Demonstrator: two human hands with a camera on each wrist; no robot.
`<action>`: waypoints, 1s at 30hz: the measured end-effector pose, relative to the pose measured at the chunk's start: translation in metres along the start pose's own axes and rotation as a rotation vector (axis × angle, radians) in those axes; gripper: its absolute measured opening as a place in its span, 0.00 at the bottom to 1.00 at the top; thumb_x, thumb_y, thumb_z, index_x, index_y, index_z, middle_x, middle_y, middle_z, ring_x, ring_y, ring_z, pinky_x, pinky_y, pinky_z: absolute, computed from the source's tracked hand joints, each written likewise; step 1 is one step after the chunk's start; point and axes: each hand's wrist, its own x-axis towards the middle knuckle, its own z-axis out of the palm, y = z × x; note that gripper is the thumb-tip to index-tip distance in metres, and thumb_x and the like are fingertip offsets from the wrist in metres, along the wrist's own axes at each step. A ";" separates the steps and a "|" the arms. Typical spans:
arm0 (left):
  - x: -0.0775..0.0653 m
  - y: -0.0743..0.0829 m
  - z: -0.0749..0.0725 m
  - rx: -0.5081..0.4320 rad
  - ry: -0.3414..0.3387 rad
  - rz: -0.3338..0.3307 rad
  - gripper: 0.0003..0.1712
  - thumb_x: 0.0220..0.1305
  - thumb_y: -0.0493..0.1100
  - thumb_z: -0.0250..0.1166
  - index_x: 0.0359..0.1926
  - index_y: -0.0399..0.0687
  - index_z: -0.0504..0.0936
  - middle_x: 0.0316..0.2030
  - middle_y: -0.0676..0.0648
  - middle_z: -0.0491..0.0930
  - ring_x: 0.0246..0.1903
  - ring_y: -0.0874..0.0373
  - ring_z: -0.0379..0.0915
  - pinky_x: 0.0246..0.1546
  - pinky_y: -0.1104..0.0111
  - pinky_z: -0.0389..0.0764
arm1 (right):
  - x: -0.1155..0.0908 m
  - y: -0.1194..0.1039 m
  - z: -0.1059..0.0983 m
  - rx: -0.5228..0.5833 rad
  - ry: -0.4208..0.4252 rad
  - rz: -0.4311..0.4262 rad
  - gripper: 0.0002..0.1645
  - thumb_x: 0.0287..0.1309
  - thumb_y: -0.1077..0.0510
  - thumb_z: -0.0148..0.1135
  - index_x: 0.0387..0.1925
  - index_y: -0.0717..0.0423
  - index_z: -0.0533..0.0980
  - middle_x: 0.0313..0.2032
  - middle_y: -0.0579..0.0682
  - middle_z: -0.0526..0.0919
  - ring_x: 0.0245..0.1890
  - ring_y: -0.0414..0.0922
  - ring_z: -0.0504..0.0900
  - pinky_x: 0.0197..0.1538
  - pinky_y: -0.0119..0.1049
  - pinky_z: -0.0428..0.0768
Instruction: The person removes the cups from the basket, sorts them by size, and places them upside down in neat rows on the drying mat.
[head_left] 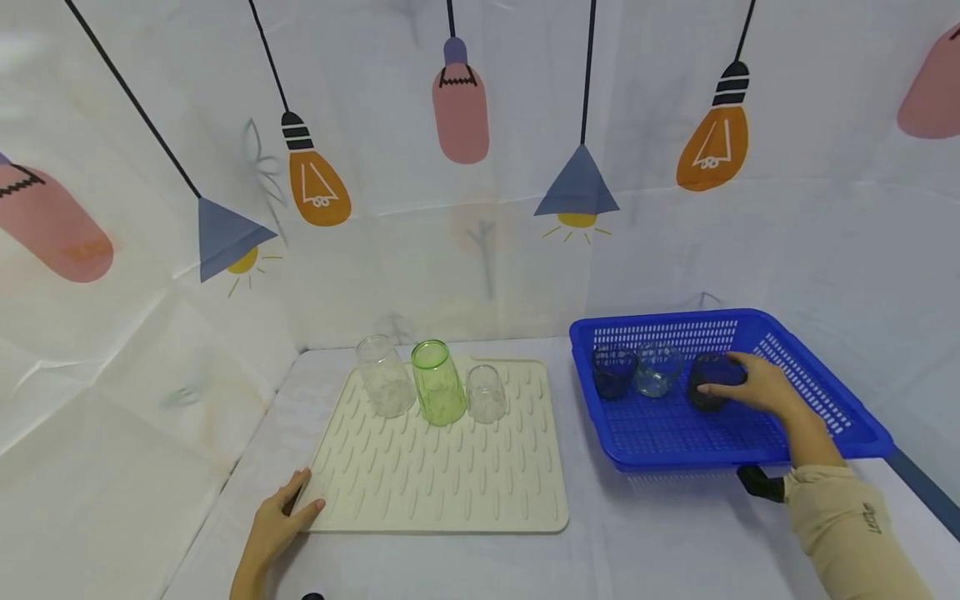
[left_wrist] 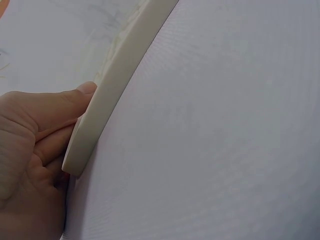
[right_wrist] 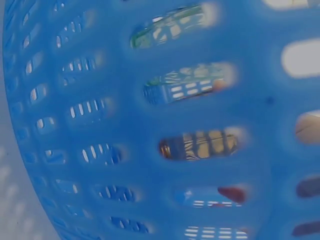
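Observation:
In the head view my right hand (head_left: pixel 761 386) reaches into a blue plastic basket (head_left: pixel 697 461), thumb and fingers around a dark glass (head_left: pixel 703 400). Another dark glass (head_left: pixel 612 379) and a clear glass (head_left: pixel 655 382) stand left of it in the basket. My left hand (head_left: pixel 276 518) holds the near left corner of a cream drying mat (head_left: pixel 450 492). The left wrist view shows the thumb (left_wrist: pixel 86 89) against the mat's edge (left_wrist: pixel 107 97), other fingers curled below. On the mat's far part stand a tall clear glass (head_left: pixel 386 379), a green glass (head_left: pixel 438 387) and a short clear glass (head_left: pixel 487 396).
A white cloth (head_left: pixel 600 542) covers the table, with a lamp-patterned curtain (head_left: pixel 510 258) behind it. In the right wrist view the slotted basket wall (right_wrist: pixel 120 125) fills the picture and mostly hides the glasses. A small black object (head_left: pixel 312 596) shows at the near edge.

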 end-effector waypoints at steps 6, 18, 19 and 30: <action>-0.001 0.000 0.001 0.003 0.020 0.017 0.40 0.56 0.44 0.67 0.63 0.25 0.62 0.63 0.28 0.56 0.64 0.34 0.51 0.46 0.99 0.38 | -0.007 -0.001 0.001 0.047 0.001 -0.009 0.55 0.47 0.46 0.71 0.57 0.86 0.56 0.53 0.82 0.63 0.51 0.75 0.65 0.49 0.67 0.70; -0.002 -0.002 0.002 0.018 0.033 0.037 0.40 0.57 0.45 0.67 0.63 0.25 0.63 0.63 0.28 0.57 0.63 0.34 0.52 0.49 0.98 0.37 | -0.009 -0.003 0.005 0.081 -0.101 0.028 0.61 0.51 0.42 0.66 0.62 0.85 0.46 0.57 0.84 0.56 0.55 0.78 0.57 0.53 0.71 0.65; -0.002 -0.002 0.002 0.021 0.036 0.041 0.39 0.57 0.45 0.67 0.63 0.25 0.63 0.62 0.27 0.58 0.63 0.34 0.52 0.49 0.98 0.37 | -0.009 -0.003 0.005 0.072 -0.093 0.025 0.61 0.51 0.42 0.67 0.62 0.85 0.48 0.56 0.84 0.57 0.54 0.78 0.58 0.52 0.70 0.66; 0.000 0.000 0.001 0.015 0.037 0.029 0.40 0.57 0.45 0.67 0.63 0.25 0.63 0.63 0.28 0.57 0.64 0.34 0.52 0.58 0.92 0.40 | -0.012 0.005 0.008 0.125 0.018 -0.013 0.58 0.44 0.44 0.73 0.60 0.82 0.56 0.53 0.80 0.67 0.52 0.72 0.66 0.50 0.65 0.70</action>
